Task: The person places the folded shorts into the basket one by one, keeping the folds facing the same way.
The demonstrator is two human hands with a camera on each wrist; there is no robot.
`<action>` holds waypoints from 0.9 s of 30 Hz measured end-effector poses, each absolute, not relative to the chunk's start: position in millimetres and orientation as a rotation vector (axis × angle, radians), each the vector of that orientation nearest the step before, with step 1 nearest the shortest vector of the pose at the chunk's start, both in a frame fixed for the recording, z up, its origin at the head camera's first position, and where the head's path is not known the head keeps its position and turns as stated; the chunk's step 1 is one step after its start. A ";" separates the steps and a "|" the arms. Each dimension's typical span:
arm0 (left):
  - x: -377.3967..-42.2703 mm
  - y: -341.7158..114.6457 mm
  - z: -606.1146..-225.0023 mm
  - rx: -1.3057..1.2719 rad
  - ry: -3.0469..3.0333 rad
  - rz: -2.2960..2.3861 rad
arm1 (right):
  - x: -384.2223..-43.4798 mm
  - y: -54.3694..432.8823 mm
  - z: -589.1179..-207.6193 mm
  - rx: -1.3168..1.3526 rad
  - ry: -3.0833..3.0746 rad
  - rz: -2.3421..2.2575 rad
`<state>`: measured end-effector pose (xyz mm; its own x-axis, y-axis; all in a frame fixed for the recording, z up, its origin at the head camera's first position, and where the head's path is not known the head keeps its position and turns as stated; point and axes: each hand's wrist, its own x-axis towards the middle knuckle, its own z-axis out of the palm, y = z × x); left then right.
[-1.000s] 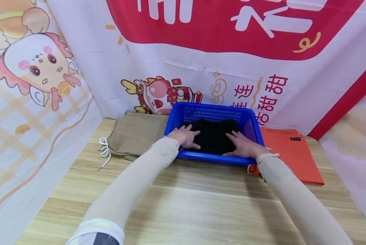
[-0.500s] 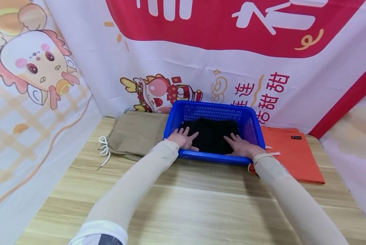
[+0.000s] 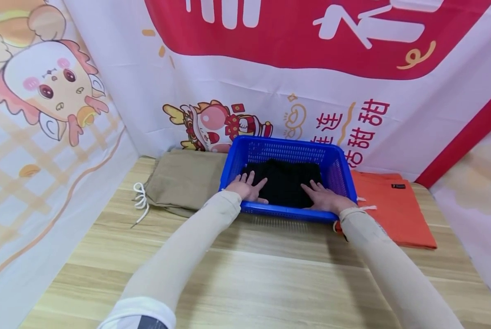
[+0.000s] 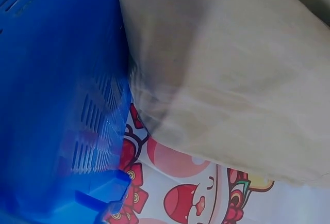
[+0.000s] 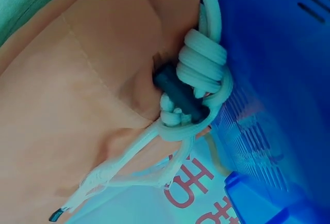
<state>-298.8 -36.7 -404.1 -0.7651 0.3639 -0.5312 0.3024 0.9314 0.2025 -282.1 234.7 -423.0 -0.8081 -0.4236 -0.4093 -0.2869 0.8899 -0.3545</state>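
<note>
A folded black cloth garment (image 3: 288, 180) lies in a blue plastic basket (image 3: 294, 212) with slotted walls. Inside the basket's left end my left hand (image 3: 247, 187) rests on the garment's edge, fingers spread. My right hand (image 3: 322, 197) lies at the garment's right front corner, its fingers extended over the black cloth. Neither hand shows in its own wrist view. The left wrist view has the basket wall (image 4: 62, 90) beside khaki cloth (image 4: 232, 79). In the right wrist view, a white drawstring (image 5: 201, 61) with a black toggle (image 5: 180, 92) hangs by orange cloth (image 5: 93, 95).
Folded khaki clothing (image 3: 187, 178) with a white drawstring (image 3: 140, 198) lies left of the basket. Folded orange clothing (image 3: 397, 210) lies to its right, both on a wood-grain table (image 3: 270, 274). A printed cloth backdrop (image 3: 294, 82) stands behind.
Both hands have shifted slightly, with the right hand's fingers now a little further left and the left hand lower against the garment. In the last half second, they have hardly moved.
</note>
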 end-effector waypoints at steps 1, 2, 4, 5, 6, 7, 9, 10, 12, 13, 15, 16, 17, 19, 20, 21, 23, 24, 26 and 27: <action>-298.8 -36.7 -404.3 0.469 2.500 0.137 | -282.0 234.7 -423.5 -0.514 2.566 -0.381; -298.8 -36.7 -404.6 0.468 2.501 0.138 | -281.8 234.6 -423.7 -0.512 2.566 -0.383; -299.3 -36.5 -405.4 0.471 2.501 0.134 | -281.5 234.3 -424.4 -0.504 2.566 -0.387; -299.6 -36.5 -406.1 0.471 2.502 0.130 | -281.4 234.1 -424.7 -0.502 2.568 -0.389; -300.1 -36.5 -407.0 0.471 2.503 0.124 | -281.3 233.7 -425.1 -0.499 2.569 -0.392; -300.2 -36.5 -407.2 0.470 2.504 0.122 | -281.1 233.4 -425.3 -0.493 2.569 -0.396; -300.5 -36.3 -408.4 0.466 2.507 0.111 | -280.8 232.9 -425.1 -0.485 2.570 -0.403; -300.3 -36.3 -408.8 0.462 2.510 0.109 | -280.5 232.6 -424.9 -0.481 2.570 -0.407; -299.4 -36.2 -408.5 0.460 2.515 0.103 | -280.2 232.4 -424.4 -0.475 2.572 -0.413; -299.0 -36.0 -408.2 0.460 2.517 0.101 | -280.2 232.4 -424.0 -0.471 2.572 -0.416; -299.0 -35.8 -408.5 0.461 2.519 0.097 | -280.5 233.0 -423.7 -0.465 2.571 -0.417; -298.7 -35.7 -408.0 0.463 2.520 0.102 | -280.8 233.1 -423.7 -0.465 2.573 -0.421; -299.0 -35.8 -407.9 0.465 2.522 0.108 | -281.1 233.4 -423.6 -0.467 2.575 -0.425; -299.6 -35.9 -407.9 0.469 2.527 0.125 | -281.8 234.1 -423.4 -0.472 2.580 -0.439; -300.0 -35.8 -407.9 0.473 2.531 0.134 | -282.2 234.7 -423.6 -0.473 2.583 -0.444; -300.4 -35.9 -407.9 0.480 2.536 0.145 | -282.4 235.2 -423.4 -0.481 2.588 -0.453; -301.0 -36.0 -408.2 0.499 2.550 0.159 | -282.7 236.2 -423.6 -0.487 2.597 -0.472; -301.2 -36.0 -408.1 0.510 2.559 0.165 | -282.8 236.7 -423.5 -0.493 2.603 -0.487; -301.6 -36.4 -407.7 0.529 2.582 0.178 | -282.5 237.2 -423.2 -0.503 2.617 -0.513; -301.7 -36.7 -407.2 0.537 2.593 0.189 | -282.1 237.1 -422.7 -0.508 2.626 -0.529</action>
<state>-301.7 -36.7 -407.2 -0.8068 0.4056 -0.4296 0.3391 0.9133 0.2254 -282.1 237.1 -422.7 -0.8484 -0.4219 -0.3197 -0.2653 0.8615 -0.4329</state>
